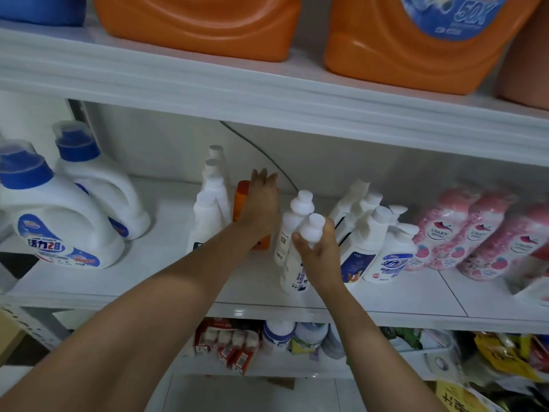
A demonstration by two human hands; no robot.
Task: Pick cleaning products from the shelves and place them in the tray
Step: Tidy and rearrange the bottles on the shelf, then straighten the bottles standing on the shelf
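Observation:
On the middle shelf [166, 257] stands an orange bottle [242, 203]. My left hand [263, 206] reaches over its front and top and closes around it, hiding most of it. To the right, my right hand [322, 251] grips the neck of a white bottle with a blue label [297, 278], just below its white cap, near the shelf's front edge. A second white bottle [298, 208] stands right behind it, touching. No tray is in view.
White bottles [211, 203] stand left of the orange one, large white jugs with blue caps [59, 227] further left. White pump bottles [383, 248] and pink packs [475, 233] fill the right. Orange jugs [416, 49] sit above; a lower shelf holds small cartons [228, 343].

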